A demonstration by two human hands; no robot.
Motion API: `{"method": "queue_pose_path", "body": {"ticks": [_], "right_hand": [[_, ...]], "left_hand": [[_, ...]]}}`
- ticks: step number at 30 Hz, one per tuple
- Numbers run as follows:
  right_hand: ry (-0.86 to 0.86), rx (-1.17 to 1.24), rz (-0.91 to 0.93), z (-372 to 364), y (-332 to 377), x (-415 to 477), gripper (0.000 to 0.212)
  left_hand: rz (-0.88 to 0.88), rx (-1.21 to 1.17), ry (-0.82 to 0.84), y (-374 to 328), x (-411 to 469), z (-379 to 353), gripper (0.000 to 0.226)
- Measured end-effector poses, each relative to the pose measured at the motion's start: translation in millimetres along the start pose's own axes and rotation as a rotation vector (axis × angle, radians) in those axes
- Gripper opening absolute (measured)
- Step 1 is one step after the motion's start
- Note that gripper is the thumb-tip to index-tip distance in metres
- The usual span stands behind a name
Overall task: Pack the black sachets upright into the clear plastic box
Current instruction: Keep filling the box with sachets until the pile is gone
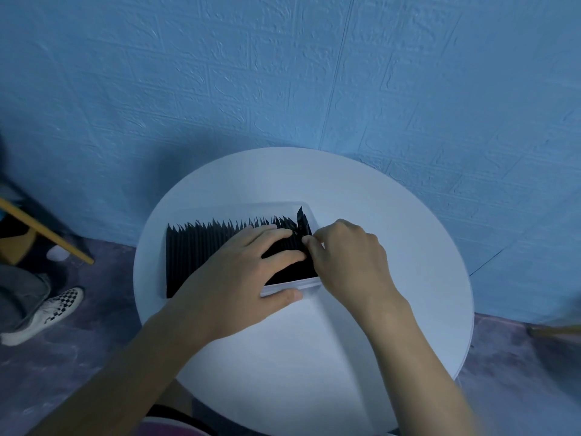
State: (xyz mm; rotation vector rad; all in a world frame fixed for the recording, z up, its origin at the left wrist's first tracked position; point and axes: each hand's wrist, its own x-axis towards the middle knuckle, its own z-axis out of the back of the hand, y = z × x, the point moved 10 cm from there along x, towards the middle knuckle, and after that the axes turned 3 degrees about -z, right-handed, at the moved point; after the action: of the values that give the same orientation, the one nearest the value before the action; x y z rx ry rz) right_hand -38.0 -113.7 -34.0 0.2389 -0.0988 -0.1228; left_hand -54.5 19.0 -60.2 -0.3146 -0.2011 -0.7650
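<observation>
A clear plastic box (309, 282) lies on the round white table (393, 247), filled with a long row of black sachets (201, 250) standing upright on edge. My left hand (239, 275) lies flat over the row's right part, fingers straight, pressing the sachets leftward, thumb against the box's near wall. My right hand (349, 256) is at the box's right end and pinches one black sachet (302, 223) that sticks up above the others, tilted, in the gap at that end.
The table stands against a blue textured wall (283, 73). At the left, on the floor, another person's leg and checkered shoe (47, 309) and a yellow wooden leg (47, 234) are in view. Bare tabletop lies in front of and right of the box.
</observation>
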Motion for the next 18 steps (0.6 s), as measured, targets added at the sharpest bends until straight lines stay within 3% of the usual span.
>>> {"method": "queue_pose_path", "body": {"ticks": [3, 10, 18], "right_hand": [[-0.047, 0.084, 0.039, 2.5, -0.1, 1.6, 0.025], [-0.049, 0.19, 0.087, -2.3, -1.8, 4.0, 0.018], [-0.013, 0.183, 0.103, -8.9, -7.6, 2.8, 0.023]], "left_hand": [[0.007, -0.003, -0.002, -0.2, -0.7, 1.3, 0.054], [0.008, 0.0, -0.005, 0.7, -0.5, 1.0, 0.053], [0.002, 0.018, 0.002, 2.2, 0.7, -0.9, 0.056]]}}
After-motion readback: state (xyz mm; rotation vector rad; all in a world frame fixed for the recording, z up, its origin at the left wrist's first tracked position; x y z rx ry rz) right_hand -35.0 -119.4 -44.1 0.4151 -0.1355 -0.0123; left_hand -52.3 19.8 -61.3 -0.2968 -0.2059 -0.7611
